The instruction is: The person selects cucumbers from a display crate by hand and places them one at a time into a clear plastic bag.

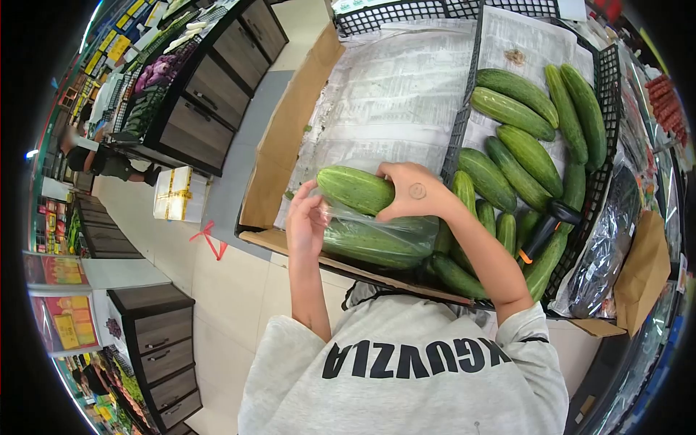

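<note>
My right hand (411,190) grips a thick green cucumber (355,187) from its right end, thumb below and fingers on top. At the other end of that cucumber, my left hand (306,221) has its fingers curled on the edge of a clear plastic bag (377,223). The film stretches rightward from there, under the held cucumber. Another large cucumber (373,245) lies just below, behind or inside the film; I cannot tell which. Beside my right forearm, more cucumbers (529,156) fill a paper-lined black crate.
A black tool with an orange tip (549,228) rests on the cucumbers. Newspaper (399,94) lines the bin's left section, edged by a cardboard wall (290,130). Dark plastic-wrapped produce (602,232) lies at right. A white box (180,194) stands on the floor; a person (109,159) is at far left.
</note>
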Tool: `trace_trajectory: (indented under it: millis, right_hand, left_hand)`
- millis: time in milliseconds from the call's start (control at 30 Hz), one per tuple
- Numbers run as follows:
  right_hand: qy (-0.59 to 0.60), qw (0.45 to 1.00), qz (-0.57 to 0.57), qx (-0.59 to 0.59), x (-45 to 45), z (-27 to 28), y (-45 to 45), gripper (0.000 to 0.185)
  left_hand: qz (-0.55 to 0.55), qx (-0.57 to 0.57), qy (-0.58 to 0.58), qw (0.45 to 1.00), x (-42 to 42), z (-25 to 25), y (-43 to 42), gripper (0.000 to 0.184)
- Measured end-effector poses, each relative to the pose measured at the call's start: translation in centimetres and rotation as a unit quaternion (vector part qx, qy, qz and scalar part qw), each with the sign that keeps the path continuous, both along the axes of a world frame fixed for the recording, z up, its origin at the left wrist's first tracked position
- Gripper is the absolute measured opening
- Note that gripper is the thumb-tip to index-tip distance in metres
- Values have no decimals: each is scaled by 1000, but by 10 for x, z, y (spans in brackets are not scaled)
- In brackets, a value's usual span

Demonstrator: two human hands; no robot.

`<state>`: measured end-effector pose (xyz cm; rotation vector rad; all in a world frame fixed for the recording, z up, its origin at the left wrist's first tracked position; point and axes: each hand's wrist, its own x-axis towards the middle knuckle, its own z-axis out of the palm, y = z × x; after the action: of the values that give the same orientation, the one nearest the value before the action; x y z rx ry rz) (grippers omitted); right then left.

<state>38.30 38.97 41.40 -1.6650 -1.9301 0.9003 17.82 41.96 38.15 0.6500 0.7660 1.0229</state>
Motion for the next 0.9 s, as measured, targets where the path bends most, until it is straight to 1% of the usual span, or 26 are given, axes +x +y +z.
trace_trajectory:
  millis: [33,67,133,167,233,300,367,433,467,500,567,600,633,667,700,767,800,867,900]
  right_hand:
    - [0,1000,9,-14,2,0,0,60]
    - [0,999,20,-28,3,-1,-1,60]
    - [-2,999,32,-30,0,-4,0,60]
    - [-2,999,45,-30,-3,-6,2,60]
    - [-13,998,44,-32,-7,-11,2,60]
    - [-23,998,42,-37,-9,-15,4,60]
    - [-18,997,25,-66,-8,-18,6,61]
    - [-27,996,39,-82,-6,-16,9,62]
    - [-35,993,55,-94,-5,-15,11,62]
    - [-36,993,56,-95,-6,-11,11,62]
    - [-102,986,104,-76,-10,-2,8,57]
    - [-102,986,105,-78,-11,-7,7,57]
    - [-100,988,115,-7,-13,-15,6,52]
    - [-97,985,124,65,-13,-21,5,48]
    - [-97,986,122,66,-11,-23,6,48]
    - [46,994,76,57,-4,-26,7,44]
    - [46,995,74,57,-4,-28,6,44]
    - [113,989,88,25,-4,-32,4,43]
    - [114,990,85,25,-6,-32,2,43]
  left_hand:
    - [-15,12,6,1000,0,0,3,29]
    - [-15,12,5,1000,1,1,4,29]
    - [30,70,160,984,4,6,8,19]
    - [32,71,160,984,4,7,10,19]
    - [70,144,290,944,3,7,13,17]
    - [71,154,291,942,-1,8,14,17]
    - [68,161,292,940,-1,10,14,17]
    - [55,141,218,964,5,15,13,17]
    - [56,140,216,965,9,19,12,17]
    - [57,157,223,960,13,25,11,17]
    - [59,172,231,956,18,34,12,17]
    - [53,182,272,943,20,39,14,17]
    - [47,193,312,929,21,40,15,17]
    - [47,194,311,929,22,40,15,17]
    - [42,202,321,924,21,39,16,17]
    - [34,209,331,919,19,39,16,17]
    - [34,204,321,924,17,39,15,17]
    - [32,198,312,929,15,40,12,18]
    - [38,197,309,930,16,42,10,18]
